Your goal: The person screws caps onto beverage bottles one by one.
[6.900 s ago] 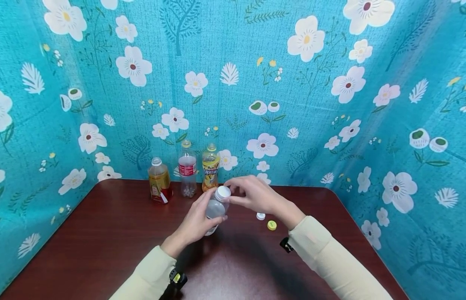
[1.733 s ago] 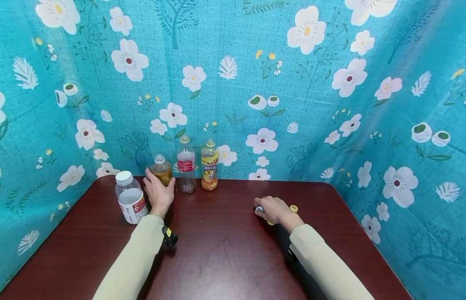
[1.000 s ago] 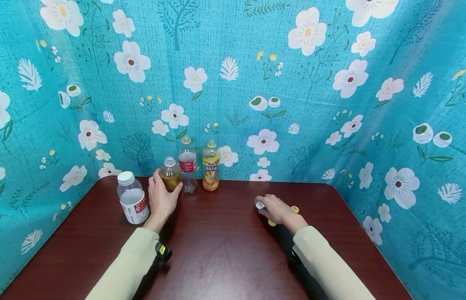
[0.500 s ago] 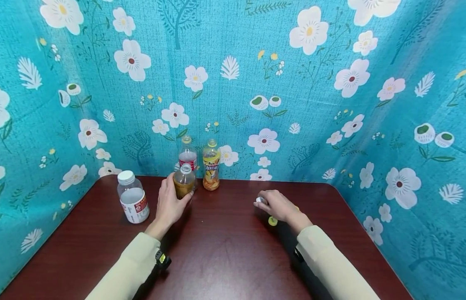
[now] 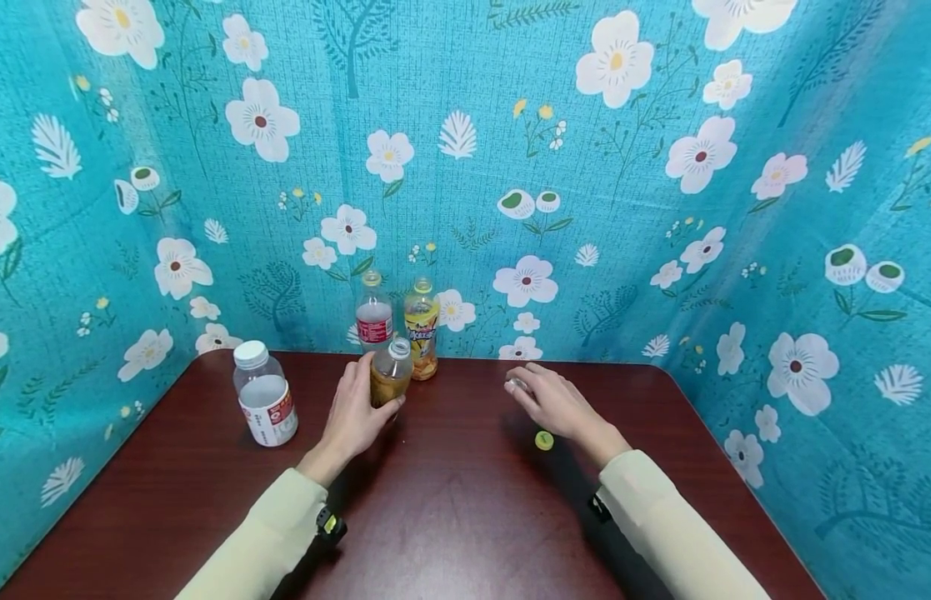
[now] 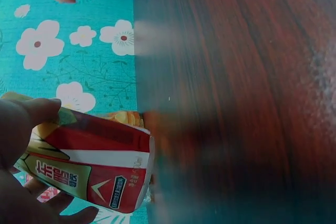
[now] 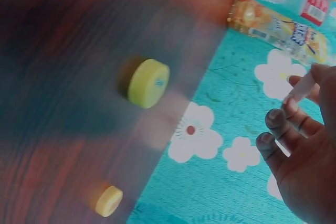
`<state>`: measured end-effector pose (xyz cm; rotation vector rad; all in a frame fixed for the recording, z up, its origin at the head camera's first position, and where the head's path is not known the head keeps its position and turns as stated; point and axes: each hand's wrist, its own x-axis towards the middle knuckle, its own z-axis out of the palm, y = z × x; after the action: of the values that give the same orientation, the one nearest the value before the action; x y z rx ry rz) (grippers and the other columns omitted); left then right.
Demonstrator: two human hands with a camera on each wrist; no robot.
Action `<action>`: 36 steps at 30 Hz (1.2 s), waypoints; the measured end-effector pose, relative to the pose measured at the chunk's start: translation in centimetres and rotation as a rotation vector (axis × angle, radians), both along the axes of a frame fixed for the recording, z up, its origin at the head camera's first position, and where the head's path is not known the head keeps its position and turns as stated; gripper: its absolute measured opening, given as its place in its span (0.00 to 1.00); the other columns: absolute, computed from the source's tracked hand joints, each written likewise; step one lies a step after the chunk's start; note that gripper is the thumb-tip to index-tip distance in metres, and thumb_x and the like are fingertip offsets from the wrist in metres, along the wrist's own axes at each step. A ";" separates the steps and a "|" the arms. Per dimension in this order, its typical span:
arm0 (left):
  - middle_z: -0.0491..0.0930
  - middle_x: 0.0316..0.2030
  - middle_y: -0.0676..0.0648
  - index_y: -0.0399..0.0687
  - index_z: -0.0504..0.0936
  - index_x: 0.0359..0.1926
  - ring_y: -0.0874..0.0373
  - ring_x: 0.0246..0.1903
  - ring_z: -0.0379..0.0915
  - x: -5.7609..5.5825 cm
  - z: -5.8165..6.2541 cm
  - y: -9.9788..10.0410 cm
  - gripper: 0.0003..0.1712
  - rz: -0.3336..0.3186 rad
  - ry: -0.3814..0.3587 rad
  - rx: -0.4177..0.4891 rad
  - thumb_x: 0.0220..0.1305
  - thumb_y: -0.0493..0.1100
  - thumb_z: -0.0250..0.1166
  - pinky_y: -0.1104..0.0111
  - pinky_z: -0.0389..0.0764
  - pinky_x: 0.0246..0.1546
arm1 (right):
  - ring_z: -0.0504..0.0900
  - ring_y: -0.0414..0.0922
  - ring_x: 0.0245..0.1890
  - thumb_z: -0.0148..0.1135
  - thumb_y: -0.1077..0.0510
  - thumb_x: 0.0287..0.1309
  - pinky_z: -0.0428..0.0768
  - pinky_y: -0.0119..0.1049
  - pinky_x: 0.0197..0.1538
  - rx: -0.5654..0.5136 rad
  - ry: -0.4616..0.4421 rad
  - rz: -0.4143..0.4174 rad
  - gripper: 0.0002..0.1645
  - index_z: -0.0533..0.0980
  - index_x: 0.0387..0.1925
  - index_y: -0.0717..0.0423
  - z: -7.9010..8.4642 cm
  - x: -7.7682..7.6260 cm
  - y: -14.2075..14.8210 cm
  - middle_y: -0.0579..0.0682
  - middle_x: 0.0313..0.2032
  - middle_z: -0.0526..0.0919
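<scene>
My left hand (image 5: 352, 412) grips an uncapped plastic bottle (image 5: 390, 377) of amber drink, roughly upright, fingers around one side and thumb on the other. Its red and gold label (image 6: 100, 156) fills the lower left of the left wrist view. I cannot tell whether its base touches the table. At the right, my right hand (image 5: 561, 404) pinches a small white cap (image 7: 301, 88) between thumb and fingertips, above the table. Below that hand lies a yellow cap (image 5: 543, 440); a second yellow cap (image 7: 109, 201) shows in the right wrist view.
A wide clear bottle with a white lid (image 5: 264, 400) stands at the left. By the back edge stand two uncapped bottles, one with a red label (image 5: 373, 327) and one with a yellow label (image 5: 422, 329). A floral cloth (image 5: 465, 233) hangs behind the dark table (image 5: 450, 508).
Earlier both hands held the white-lidded bottle, which now stands at the left. My left hand has carried the amber bottle rightward and nearer; my right hand has raised the white cap from the table.
</scene>
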<state>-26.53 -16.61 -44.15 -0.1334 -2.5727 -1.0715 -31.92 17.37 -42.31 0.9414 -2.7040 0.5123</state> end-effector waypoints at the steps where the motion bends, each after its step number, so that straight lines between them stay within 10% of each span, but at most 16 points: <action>1: 0.68 0.57 0.38 0.45 0.58 0.75 0.42 0.58 0.69 0.0 0.0 0.1 0.51 -0.009 -0.003 -0.006 0.58 0.48 0.78 0.44 0.75 0.60 | 0.82 0.45 0.44 0.54 0.47 0.77 0.82 0.48 0.46 -0.005 -0.002 0.002 0.17 0.81 0.55 0.49 0.2 0.1 -0.1 0.48 0.48 0.83; 36: 0.73 0.59 0.42 0.46 0.63 0.74 0.45 0.57 0.70 1.4 -0.2 3.0 0.50 -0.222 0.006 -0.122 0.55 0.47 0.79 0.47 0.76 0.59 | 0.80 0.38 0.33 0.66 0.49 0.69 0.81 0.37 0.39 -0.305 -0.129 0.173 0.10 0.81 0.49 0.44 4.5 2.0 -1.4 0.37 0.34 0.83</action>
<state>-25.15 -13.63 -44.32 -0.4620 -2.6644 -0.9850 -29.89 15.92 -37.78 1.0911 -2.5605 1.0191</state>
